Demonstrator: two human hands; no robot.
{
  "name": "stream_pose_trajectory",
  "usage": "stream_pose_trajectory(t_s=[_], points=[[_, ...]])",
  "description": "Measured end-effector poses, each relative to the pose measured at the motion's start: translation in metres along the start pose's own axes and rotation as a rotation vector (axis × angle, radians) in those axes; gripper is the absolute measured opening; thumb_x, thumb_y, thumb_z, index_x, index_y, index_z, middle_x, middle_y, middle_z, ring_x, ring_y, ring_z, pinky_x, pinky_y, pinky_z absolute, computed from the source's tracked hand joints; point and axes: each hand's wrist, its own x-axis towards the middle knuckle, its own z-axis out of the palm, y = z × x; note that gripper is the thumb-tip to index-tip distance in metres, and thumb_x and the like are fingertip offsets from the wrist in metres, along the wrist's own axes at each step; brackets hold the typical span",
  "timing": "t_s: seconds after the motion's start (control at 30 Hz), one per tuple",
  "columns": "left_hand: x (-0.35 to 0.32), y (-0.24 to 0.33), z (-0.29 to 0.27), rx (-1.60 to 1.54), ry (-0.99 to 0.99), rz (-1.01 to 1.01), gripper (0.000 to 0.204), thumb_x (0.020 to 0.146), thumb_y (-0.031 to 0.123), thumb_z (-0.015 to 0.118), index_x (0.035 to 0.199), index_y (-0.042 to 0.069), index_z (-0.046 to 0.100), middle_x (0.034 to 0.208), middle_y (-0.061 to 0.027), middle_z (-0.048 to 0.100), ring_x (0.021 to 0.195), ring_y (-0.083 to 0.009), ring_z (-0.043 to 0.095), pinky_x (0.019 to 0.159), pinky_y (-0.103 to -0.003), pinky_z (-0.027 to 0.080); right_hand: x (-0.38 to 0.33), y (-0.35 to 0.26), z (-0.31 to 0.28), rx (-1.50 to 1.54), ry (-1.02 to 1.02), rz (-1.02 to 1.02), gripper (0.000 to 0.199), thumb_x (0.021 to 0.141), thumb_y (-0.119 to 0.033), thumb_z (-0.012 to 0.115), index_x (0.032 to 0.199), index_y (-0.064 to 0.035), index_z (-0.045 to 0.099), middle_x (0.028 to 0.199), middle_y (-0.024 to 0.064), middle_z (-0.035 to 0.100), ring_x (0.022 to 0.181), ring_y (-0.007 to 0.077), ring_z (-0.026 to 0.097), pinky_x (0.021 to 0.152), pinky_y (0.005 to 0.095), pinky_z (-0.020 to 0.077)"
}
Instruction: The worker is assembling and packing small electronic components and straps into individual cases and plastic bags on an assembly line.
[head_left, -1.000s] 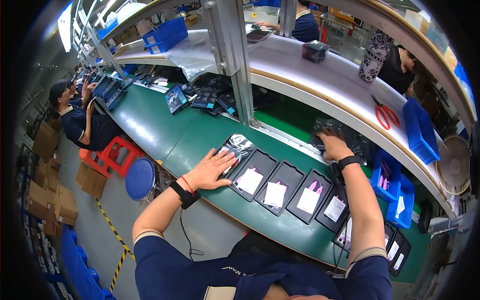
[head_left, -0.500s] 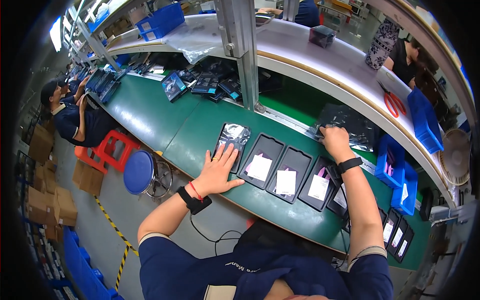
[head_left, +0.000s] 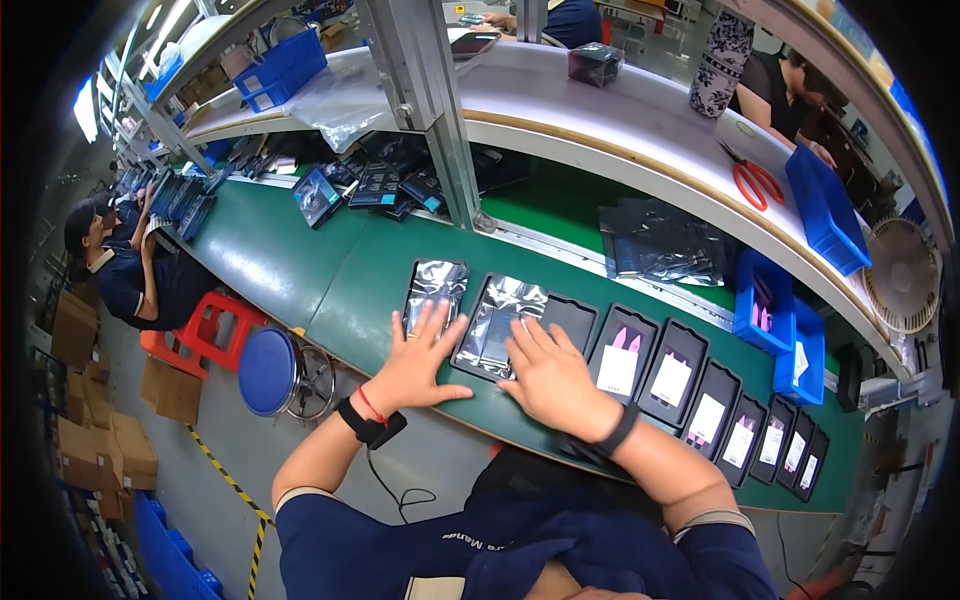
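Observation:
A row of shallow black trays runs along the green bench. My left hand (head_left: 425, 358) lies spread on the leftmost one, over a shiny silver bag (head_left: 440, 280). Another silver bag (head_left: 515, 296) sits in the second tray, and my right hand (head_left: 560, 380) rests on its right part with fingers extended. Part of a third tray (head_left: 576, 312) shows beyond that hand, which hides the rest. Farther right, a black tray (head_left: 625, 330) holds a white card (head_left: 614, 370) and pink pieces (head_left: 626, 340). Several similar trays follow it.
Behind the trays lies a heap of dark shiny bags (head_left: 665, 240). Blue bins (head_left: 765, 300) stand at the right. A metal post (head_left: 425, 110) rises at the bench's back, beside a shelf carrying red-handled scissors (head_left: 755, 180). Dark boxes (head_left: 378, 185) are piled at back left; a blue stool (head_left: 268, 370) stands left.
My right hand has come from the heap of bags down to the second tray, where a silver bag now lies over the card. My left hand stays on the leftmost tray. The view has shifted.

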Motion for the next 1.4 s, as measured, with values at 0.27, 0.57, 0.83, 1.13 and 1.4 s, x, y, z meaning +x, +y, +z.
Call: stream_pose_trajectory(t_s=[0.27, 0.57, 0.83, 1.13, 1.4], points=[[0.039, 0.03, -0.02, -0.118, -0.196, 0.262, 0.066, 0.083, 0.049, 0.056, 0.134, 0.009, 0.042, 0.138, -0.0181, 0.04, 0.128, -0.0325, 0.038, 0.105, -0.061, 0.018, -0.031, 0.031, 0.0, 0.185, -0.147, 0.006, 0.05, 0.077, -0.027, 0.067, 0.116, 0.0014, 0.055, 0.12, 0.0226, 0.052, 0.109, 0.0368, 0.051, 0.097, 0.0444, 0.0379], [0.225, 0.109, -0.025, -0.334, -0.248, 0.443, 0.063, 0.072, 0.029, 0.071, 0.121, -0.006, 0.051, 0.13, -0.0269, 0.045, 0.118, -0.0407, 0.046, 0.099, -0.041, 0.039, -0.013, 0.231, -0.081, -0.011, -0.063, 0.432, 0.054, 0.064, -0.001, 0.064, 0.116, 0.0039, 0.054, 0.115, 0.0227, 0.056, 0.106, 0.0369, 0.054, 0.092, 0.0393, 0.0442], [0.3, 0.109, 0.021, -0.187, -0.053, 0.413, 0.066, 0.07, 0.025, 0.061, 0.127, -0.005, 0.045, 0.122, -0.0298, 0.05, 0.103, -0.0404, 0.056, 0.09, -0.042, 0.046, -0.007, 0.263, -0.063, 0.121, -0.149, 0.352, 0.082, 0.062, -0.002, 0.063, 0.136, 0.0037, 0.029, 0.134, 0.0284, 0.037, 0.126, 0.0384, 0.036, 0.106, 0.0346, 0.0311], [0.15, 0.081, -0.045, -0.109, 0.116, 0.443, 0.062, 0.069, -0.005, 0.053, 0.13, 0.007, 0.045, 0.125, -0.0225, 0.05, 0.113, -0.0355, 0.052, 0.089, -0.039, 0.048, 0.021, 0.247, -0.052, -0.146, -0.278, 0.242, 0.082, 0.059, -0.008, 0.063, 0.137, -0.0033, 0.036, 0.144, 0.0235, 0.029, 0.136, 0.0351, 0.024, 0.111, 0.0447, 0.0191], [0.052, 0.097, 0.005, -0.093, -0.136, 0.425, 0.069, 0.08, 0.041, 0.061, 0.137, 0.008, 0.038, 0.141, -0.0226, 0.032, 0.132, -0.0379, 0.031, 0.104, -0.056, 0.025, 0.018, 0.251, -0.018, -0.395, -0.149, 0.179, 0.043, 0.075, -0.009, 0.052, 0.118, -0.0029, 0.055, 0.122, 0.021, 0.051, 0.118, 0.0329, 0.047, 0.102, 0.0429, 0.0346]])
